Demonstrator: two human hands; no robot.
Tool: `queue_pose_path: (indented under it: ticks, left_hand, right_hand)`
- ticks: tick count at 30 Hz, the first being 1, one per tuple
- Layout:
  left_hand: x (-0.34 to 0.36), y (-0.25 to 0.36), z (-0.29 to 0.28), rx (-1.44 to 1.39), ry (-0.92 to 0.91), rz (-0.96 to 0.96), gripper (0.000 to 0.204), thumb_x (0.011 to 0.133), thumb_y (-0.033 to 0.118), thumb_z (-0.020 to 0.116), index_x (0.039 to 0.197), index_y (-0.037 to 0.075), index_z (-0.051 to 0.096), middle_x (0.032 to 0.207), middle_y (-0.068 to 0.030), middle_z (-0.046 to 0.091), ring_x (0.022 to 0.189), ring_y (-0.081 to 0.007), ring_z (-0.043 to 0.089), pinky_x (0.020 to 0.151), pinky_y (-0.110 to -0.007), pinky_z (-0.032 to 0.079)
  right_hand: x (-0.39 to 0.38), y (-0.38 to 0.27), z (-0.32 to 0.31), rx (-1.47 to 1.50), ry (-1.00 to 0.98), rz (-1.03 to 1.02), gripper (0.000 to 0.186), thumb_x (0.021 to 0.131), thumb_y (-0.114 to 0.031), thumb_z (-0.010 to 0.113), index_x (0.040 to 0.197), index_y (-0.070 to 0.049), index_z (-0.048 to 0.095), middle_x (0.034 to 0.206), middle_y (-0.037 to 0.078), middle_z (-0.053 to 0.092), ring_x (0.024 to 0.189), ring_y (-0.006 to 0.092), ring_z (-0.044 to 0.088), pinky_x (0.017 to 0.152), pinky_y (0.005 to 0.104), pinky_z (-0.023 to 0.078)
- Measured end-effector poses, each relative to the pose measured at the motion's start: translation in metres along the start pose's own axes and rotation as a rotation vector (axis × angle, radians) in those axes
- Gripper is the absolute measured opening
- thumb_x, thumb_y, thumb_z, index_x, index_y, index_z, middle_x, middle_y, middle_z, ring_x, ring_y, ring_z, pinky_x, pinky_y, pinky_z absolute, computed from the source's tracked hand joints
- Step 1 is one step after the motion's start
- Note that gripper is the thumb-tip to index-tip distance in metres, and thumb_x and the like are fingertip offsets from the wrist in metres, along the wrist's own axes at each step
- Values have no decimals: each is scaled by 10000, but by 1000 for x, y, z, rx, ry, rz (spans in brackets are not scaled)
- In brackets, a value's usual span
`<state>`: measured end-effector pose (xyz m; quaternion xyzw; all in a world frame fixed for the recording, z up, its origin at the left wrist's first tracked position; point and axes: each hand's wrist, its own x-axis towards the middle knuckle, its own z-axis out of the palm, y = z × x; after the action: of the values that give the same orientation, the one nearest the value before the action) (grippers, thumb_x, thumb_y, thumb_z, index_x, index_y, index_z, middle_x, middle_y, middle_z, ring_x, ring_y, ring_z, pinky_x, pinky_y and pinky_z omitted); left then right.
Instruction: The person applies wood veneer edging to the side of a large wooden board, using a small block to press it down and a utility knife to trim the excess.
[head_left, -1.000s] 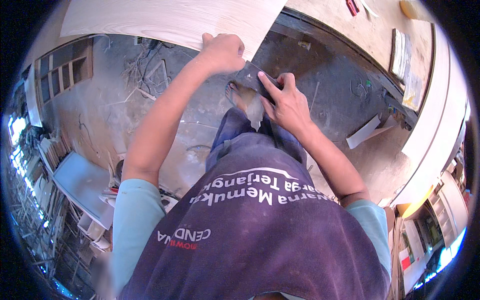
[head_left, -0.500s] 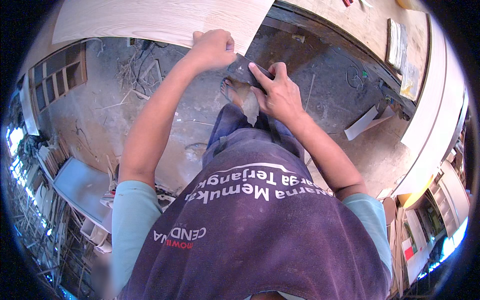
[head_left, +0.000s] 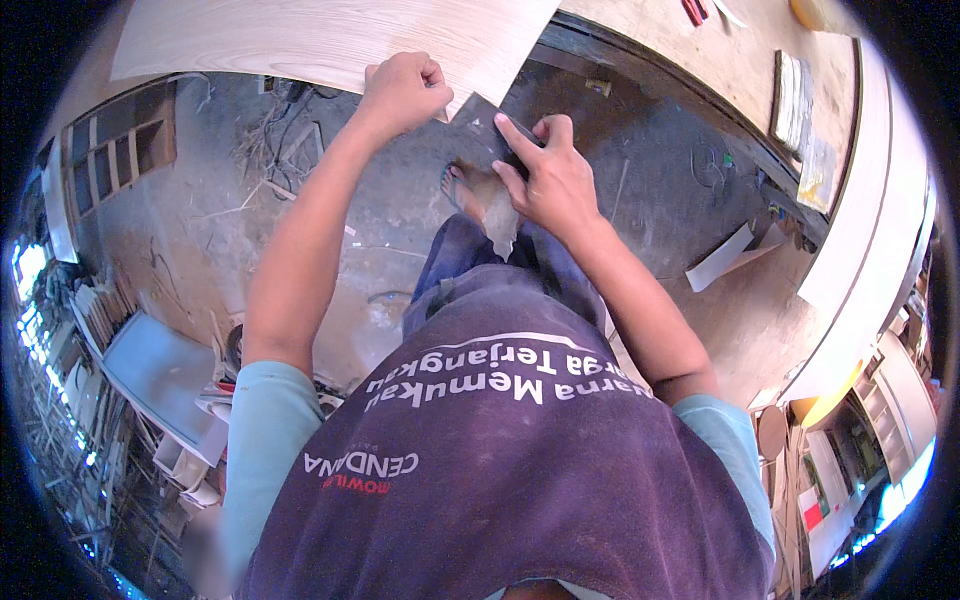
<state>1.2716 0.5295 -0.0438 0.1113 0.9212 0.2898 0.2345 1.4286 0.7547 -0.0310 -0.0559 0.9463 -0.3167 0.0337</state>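
Note:
A large pale wood-grain sheet (head_left: 300,40) stretches across the top of the view. My left hand (head_left: 402,92) is closed in a fist on its near edge. My right hand (head_left: 550,180) grips a dark flat rectangular piece (head_left: 480,125) that rests against the sheet's lower corner, fingers laid along its edge. Below my hands my sandalled foot (head_left: 470,190) stands on the grey concrete floor (head_left: 200,230).
A workbench (head_left: 740,70) with a dark front edge runs along the upper right, carrying flat boards and small tools. A long white panel (head_left: 870,200) curves down the right side. A wooden frame (head_left: 110,150) and stacked clutter lie at the left. A loose strip (head_left: 725,258) lies on the floor.
Both hands and the sheet have shifted upward in the view. My right hand keeps its hold on the dark piece against the sheet's corner.

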Motion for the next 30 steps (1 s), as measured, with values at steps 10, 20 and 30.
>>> queue_pose_path:
  ticks: [10, 20, 30]
  left_hand:
    - [1, -2, -1, 270, 218, 393, 160, 769, 279, 688, 794, 121, 696, 1052, -25, 684, 1048, -255, 677, 1109, -587, 316]
    - [6, 14, -17, 249, -47, 354, 190, 759, 153, 661, 842, 13, 758, 1720, -240, 317, 1589, -501, 253, 1272, -663, 210]
    - [8, 31, -51, 431, -139, 230, 238, 789, 133, 625, 909, 29, 803, 1710, -127, 390, 1592, -294, 339, 1259, -741, 118]
  right_hand:
    - [-19, -9, 1, -3, -70, 19, 651, 877, -289, 827, 1494, -233, 627, 1157, 184, 506, 917, 363, 650, 733, 462, 598]
    - [-4, -15, 16, -64, -5, -30, 604, 875, -303, 812, 1450, -211, 653, 1140, 182, 510, 844, 352, 676, 669, 451, 595]
    - [-2, -19, 15, -56, -18, -38, 604, 864, -306, 815, 1441, -215, 660, 1134, 183, 506, 841, 353, 672, 663, 459, 598]
